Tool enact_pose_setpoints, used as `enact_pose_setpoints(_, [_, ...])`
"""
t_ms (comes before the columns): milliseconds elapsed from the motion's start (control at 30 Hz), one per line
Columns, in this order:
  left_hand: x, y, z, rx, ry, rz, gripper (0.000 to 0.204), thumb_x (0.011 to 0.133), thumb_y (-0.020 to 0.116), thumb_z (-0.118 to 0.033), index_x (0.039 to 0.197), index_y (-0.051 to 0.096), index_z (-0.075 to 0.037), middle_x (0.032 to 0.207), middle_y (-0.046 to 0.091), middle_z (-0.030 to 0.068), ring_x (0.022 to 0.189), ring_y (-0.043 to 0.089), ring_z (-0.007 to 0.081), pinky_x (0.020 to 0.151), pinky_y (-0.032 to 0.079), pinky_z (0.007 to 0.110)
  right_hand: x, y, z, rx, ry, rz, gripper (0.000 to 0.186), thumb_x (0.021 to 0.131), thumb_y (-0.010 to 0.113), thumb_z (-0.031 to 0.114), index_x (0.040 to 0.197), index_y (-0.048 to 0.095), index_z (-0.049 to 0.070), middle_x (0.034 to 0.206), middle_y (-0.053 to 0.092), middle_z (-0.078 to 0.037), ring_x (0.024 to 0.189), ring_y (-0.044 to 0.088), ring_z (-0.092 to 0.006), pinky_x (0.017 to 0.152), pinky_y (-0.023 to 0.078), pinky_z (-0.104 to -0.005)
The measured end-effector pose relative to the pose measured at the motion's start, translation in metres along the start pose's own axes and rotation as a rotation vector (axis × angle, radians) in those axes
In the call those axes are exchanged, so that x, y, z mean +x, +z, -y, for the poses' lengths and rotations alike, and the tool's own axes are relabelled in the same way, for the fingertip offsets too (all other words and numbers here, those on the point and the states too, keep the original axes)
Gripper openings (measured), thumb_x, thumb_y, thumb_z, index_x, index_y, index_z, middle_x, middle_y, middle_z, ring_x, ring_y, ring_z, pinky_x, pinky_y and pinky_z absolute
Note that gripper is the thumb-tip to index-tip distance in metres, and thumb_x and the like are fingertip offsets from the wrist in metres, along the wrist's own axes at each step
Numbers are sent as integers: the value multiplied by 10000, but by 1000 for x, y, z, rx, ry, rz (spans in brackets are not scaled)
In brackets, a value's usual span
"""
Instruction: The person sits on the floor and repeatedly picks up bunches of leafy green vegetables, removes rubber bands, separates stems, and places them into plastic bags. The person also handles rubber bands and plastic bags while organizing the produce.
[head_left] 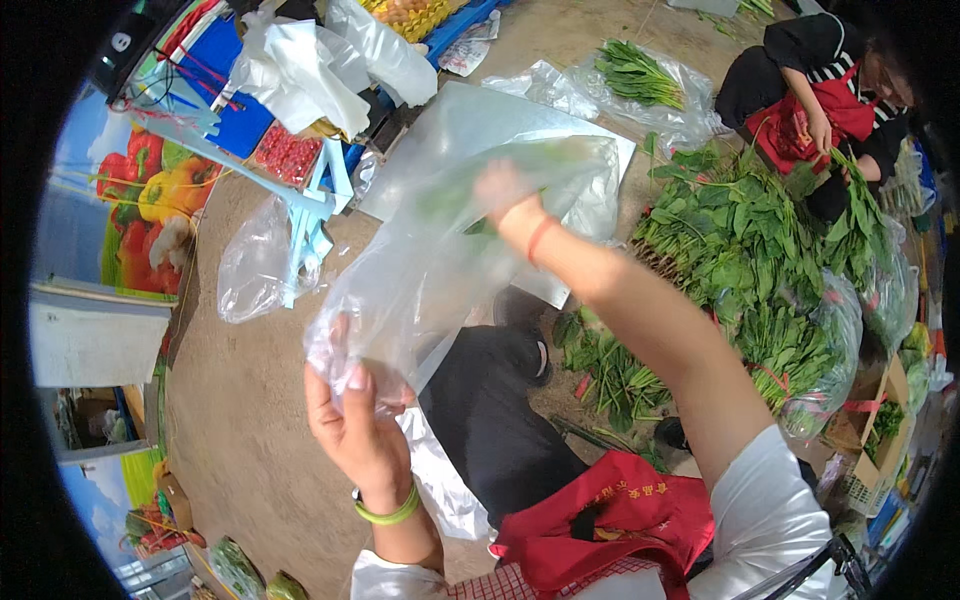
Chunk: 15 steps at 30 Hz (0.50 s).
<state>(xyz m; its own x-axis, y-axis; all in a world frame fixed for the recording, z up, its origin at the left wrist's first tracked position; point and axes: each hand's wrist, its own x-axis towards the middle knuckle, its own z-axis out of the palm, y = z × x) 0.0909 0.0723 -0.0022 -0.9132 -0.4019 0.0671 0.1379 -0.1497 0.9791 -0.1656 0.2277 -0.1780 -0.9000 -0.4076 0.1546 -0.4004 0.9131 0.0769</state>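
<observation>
Left hand (360, 425) grips the bag (440, 260) at its mouth; right hand (505, 195), inside it, holds greens (450, 195).

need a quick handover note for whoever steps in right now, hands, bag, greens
Left hand: grips the lower edge of the clear plastic bag, held up in front.
Right hand: inside the bag, seen through the film with some green leaves.
Leafy greens pile: on the ground to the right; a co-worker sorts there.
Done: bag open, hand in.
Left: most greens lie loose outside the bag.
</observation>
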Motion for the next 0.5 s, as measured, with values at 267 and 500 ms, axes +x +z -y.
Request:
enact_pose_setpoints(267, [20, 8, 0, 61, 138, -69, 681, 954, 625, -187, 1524, 337, 49, 1455, 493, 218, 1162, 609, 267, 1061, 459, 456, -40, 2, -58, 546, -72, -216, 306, 871, 574, 12, 1171, 633, -7, 1126, 657, -208, 1078, 609, -378, 947, 502, -445])
enact_pose_setpoints(500, [-19, 32, 49, 306, 1098, -250, 478, 912, 576, -163, 1285, 499, 126, 1391, 502, 292, 1322, 509, 367, 1144, 385, 498, -443, 141, -19, 891, 815, -54, 233, 824, 552, -57, 1047, 611, -18, 1021, 611, -220, 912, 620, -358, 797, 503, -423])
